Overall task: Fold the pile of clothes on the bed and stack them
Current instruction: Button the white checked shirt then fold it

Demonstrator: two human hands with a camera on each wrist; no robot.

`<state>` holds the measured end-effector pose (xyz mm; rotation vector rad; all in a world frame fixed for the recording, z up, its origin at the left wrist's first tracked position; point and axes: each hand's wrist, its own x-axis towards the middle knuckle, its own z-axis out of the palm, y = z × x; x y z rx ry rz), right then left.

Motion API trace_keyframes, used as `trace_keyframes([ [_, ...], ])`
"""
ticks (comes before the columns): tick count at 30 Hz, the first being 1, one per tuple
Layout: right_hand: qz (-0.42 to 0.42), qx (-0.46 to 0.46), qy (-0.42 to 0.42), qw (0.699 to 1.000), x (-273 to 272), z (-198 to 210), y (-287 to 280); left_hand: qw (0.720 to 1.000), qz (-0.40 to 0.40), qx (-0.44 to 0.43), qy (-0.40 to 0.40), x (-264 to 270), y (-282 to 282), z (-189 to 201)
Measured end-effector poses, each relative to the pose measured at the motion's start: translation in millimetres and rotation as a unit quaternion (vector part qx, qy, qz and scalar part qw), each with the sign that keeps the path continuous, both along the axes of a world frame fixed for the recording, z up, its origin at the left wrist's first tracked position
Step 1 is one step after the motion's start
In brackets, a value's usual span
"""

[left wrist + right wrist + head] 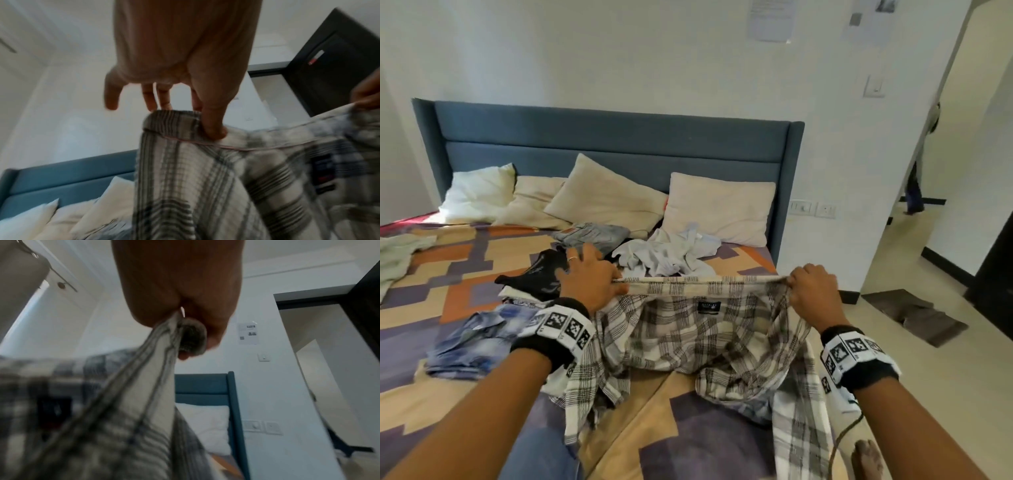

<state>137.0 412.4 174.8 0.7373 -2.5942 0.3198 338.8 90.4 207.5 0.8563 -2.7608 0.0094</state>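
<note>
1. Both arms are up and out over the bed (pixel 482 260), and stretched between them is a plaid shirt (pixel 688 329), cream with dark checks.
2. The left hand (pixel 592 277) pinches the shirt's top edge: the left wrist view shows the thumb (pixel 213 128) clamped on the fabric against a finger behind it, the other fingers fanned loose above the cloth.
3. The right hand (pixel 813 291) is closed tight on the other end of that edge; the right wrist view shows a bunch of fabric gripped in the fist (pixel 185 308).
4. The top edge runs taut and nearly level from hand to hand. A dark label (pixel 709 306) sits just under its middle.
5. Below the hands the shirt hangs in folds, and its lower part and one sleeve trail onto the bedspread at the near edge of the bed.
6. Behind the left hand, mid-bed, lies the unfolded pile: a black garment (pixel 541 274), a white crumpled garment (pixel 667 255) and a grey one (pixel 592 234) further toward the pillows (pixel 606 195).
7. Near the left forearm a blue denim garment (pixel 472 339) lies on the bedspread.
8. A pale green cloth (pixel 397 257) lies at the bed's left edge.
9. The blue headboard (pixel 613 137) stands against the white wall.
</note>
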Motion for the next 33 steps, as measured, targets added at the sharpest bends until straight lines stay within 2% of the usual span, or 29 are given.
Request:
trace_keyframes([
  [1, 0.015, -0.025, -0.042, 0.999, 6.0, 8.4, -4.7, 0.999, 0.004, -0.037, 0.017, -1.8, 8.1, 0.8],
  [2, 0.037, -0.053, -0.1, 0.993, 12.0, 15.7, -9.3, 0.999, -0.012, -0.036, 0.032, -3.0, 16.6, 2.0],
  [4, 0.098, -0.158, -0.202, 0.962, 29.9, 26.2, -19.3, 0.986, -0.061, 0.13, 0.089, -6.7, 35.0, 0.9],
  [6, 0.169, -0.231, -0.307, 0.908, 57.0, 27.4, -35.8, 0.947, -0.101, 0.267, 0.147, -11.0, 61.4, -4.6],
  [9, 0.214, -0.281, -0.475, 0.806, 94.8, 23.6, -57.8, 0.897, -0.224, 0.317, 0.212, -16.6, 111.0, -26.5],
  [10, 0.216, -0.293, -0.497, 0.788, 100.2, 22.3, -60.6, 0.89, -0.262, 0.314, 0.201, -17.1, 124.6, -31.9],
  [11, 0.211, -0.306, -0.496, 0.785, 96.4, 17.7, -61.5, 0.879, -0.3, 0.327, 0.174, -17.3, 133.1, -35.7],
  [13, 0.199, -0.324, -0.45, 0.808, 80.4, 10.8, -55.5, 0.822, -0.349, 0.436, 0.106, -15.8, 134.2, -35.0],
  [14, 0.199, -0.341, -0.426, 0.814, 70.2, 6.9, -50.2, 0.803, -0.353, 0.469, 0.102, -15.3, 129.2, -34.9],
  [15, 0.2, -0.364, -0.409, 0.812, 62.2, 6.0, -45.5, 0.803, -0.334, 0.473, 0.14, -17.1, 122.3, -36.9],
  [17, 0.209, -0.434, -0.393, 0.783, 59.4, 18.5, -40.8, 0.83, -0.266, 0.43, 0.236, -23.3, 110.1, -43.8],
  [19, 0.23, -0.489, -0.382, 0.75, 70.2, 45.7, -40.1, 0.867, -0.231, 0.38, 0.224, -30.9, 111.9, -51.6],
  [20, 0.244, -0.498, -0.385, 0.737, 71.9, 57.8, -40.3, 0.889, -0.213, 0.353, 0.2, -34.9, 115.8, -57.4],
  [21, 0.259, -0.505, -0.385, 0.728, 74.6, 70.6, -41.2, 0.901, -0.189, 0.327, 0.211, -39.2, 119.8, -60.9],
  [23, 0.282, -0.518, -0.369, 0.718, 78.6, 93.9, -41.8, 0.895, -0.158, 0.297, 0.294, -49.0, 119.6, -59.3],
  [24, 0.29, -0.52, -0.343, 0.727, 78.7, 104.2, -41.2, 0.889, -0.153, 0.287, 0.323, -54.2, 115.6, -52.7],
  [27, 0.287, -0.534, -0.235, 0.76, 67.7, 131.2, -35.5, 0.896, -0.148, 0.234, 0.347, -60.3, 94.5, -15.2],
  [30, 0.25, -0.533, -0.151, 0.794, 34.3, 147.6, -31.5, 0.867, -0.17, 0.219, 0.415, -40.9, 74.7, 51.6],
  [33, 0.238, -0.5, -0.11, 0.825, 4.2, 156.0, -33.1, 0.851, -0.224, 0.188, 0.435, -23.1, 67.5, 124.2],
])
